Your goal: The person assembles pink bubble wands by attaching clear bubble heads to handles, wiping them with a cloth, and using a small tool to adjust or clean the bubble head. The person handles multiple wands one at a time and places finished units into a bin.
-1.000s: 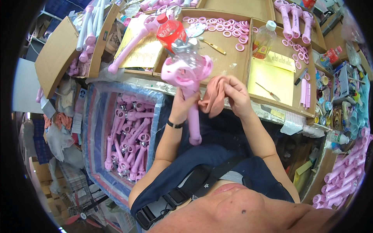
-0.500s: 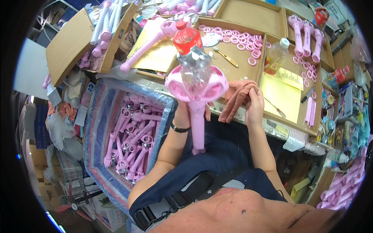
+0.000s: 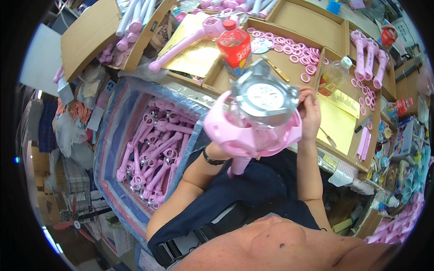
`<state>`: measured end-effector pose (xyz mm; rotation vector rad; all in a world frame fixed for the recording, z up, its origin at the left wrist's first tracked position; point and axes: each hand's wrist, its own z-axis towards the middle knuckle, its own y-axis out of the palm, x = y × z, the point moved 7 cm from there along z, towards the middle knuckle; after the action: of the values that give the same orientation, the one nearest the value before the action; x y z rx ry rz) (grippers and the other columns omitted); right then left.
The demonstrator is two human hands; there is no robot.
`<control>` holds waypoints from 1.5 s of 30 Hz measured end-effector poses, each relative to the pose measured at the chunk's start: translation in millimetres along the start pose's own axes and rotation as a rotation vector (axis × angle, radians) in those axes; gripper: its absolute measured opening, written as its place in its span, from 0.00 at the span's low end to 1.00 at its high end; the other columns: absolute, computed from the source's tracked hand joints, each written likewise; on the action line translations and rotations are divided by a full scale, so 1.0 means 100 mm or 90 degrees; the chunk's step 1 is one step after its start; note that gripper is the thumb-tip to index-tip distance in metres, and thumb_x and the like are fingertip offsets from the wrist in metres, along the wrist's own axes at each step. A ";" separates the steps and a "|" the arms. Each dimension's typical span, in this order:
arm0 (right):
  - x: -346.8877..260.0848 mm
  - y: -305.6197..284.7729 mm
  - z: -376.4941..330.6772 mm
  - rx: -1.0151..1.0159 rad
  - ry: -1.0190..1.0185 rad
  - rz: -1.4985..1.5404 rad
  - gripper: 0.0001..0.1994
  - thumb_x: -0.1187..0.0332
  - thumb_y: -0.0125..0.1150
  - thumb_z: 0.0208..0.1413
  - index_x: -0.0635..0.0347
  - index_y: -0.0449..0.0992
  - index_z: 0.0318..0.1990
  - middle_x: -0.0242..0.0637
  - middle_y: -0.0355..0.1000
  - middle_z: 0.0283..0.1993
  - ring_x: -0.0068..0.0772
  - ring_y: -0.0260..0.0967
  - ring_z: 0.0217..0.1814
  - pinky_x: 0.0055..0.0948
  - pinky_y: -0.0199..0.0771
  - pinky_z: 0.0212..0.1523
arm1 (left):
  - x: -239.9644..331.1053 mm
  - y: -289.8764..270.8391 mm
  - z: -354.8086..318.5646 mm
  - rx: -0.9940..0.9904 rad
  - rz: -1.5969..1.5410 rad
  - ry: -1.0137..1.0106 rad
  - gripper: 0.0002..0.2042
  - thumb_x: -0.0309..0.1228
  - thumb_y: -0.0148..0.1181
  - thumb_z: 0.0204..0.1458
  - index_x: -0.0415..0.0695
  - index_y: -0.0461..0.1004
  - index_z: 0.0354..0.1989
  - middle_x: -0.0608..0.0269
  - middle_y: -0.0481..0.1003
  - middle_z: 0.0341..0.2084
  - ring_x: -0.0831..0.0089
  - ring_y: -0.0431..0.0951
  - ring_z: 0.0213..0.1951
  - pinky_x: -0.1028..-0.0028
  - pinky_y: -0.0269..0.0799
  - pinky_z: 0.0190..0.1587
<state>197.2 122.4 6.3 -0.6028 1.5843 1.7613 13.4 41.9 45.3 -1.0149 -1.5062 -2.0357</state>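
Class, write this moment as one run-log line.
left hand: at pink wand, mostly hidden | right hand: holds orange cloth | beyond: red-capped bottle

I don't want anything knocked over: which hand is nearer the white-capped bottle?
Right. In the picture, the right hand is just lower left of the white-capped bottle; the left hand, mostly hidden behind the pink wand, is farther left and lower.

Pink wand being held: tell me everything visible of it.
The pink wand looks like glossy plastic: an openwork cage around a clear bulb, a silver cap with a whitish disc, and a handle below. Its top tilts toward the camera, above the lap. The left hand, mostly hidden behind it, seems to grip the handle; whether the cloth touches it is unclear.
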 end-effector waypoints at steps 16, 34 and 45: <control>0.86 0.27 -1.63 -0.337 0.466 -0.490 0.31 0.66 0.67 0.43 0.65 0.62 0.55 0.36 0.73 0.32 0.28 0.73 0.35 0.28 0.72 0.39 | 0.06 -0.13 0.30 0.062 0.061 0.029 0.26 0.51 0.54 0.53 0.41 0.63 0.49 0.60 0.71 0.30 0.74 0.73 0.25 0.76 0.70 0.28; 0.80 0.16 -1.59 -0.334 0.424 -0.424 0.28 0.65 0.67 0.43 0.65 0.64 0.52 0.35 0.71 0.32 0.25 0.70 0.32 0.26 0.71 0.35 | -0.22 -0.21 0.12 0.162 0.109 0.002 0.22 0.42 0.53 0.55 0.41 0.59 0.51 0.58 0.69 0.27 0.70 0.73 0.25 0.73 0.71 0.28; 0.01 0.35 -1.21 -0.533 0.017 -0.687 0.28 0.57 0.67 0.46 0.61 0.67 0.52 0.48 0.66 0.52 0.47 0.66 0.53 0.38 0.65 0.55 | 0.61 -0.59 0.28 0.154 -0.022 0.271 0.50 0.73 0.50 0.38 0.37 0.60 0.57 0.49 0.70 0.43 0.65 0.73 0.34 0.71 0.71 0.32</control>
<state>158.0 3.1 10.7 -1.5057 0.2402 1.4175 -58.5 93.4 58.2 -0.4299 -1.4927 -1.8801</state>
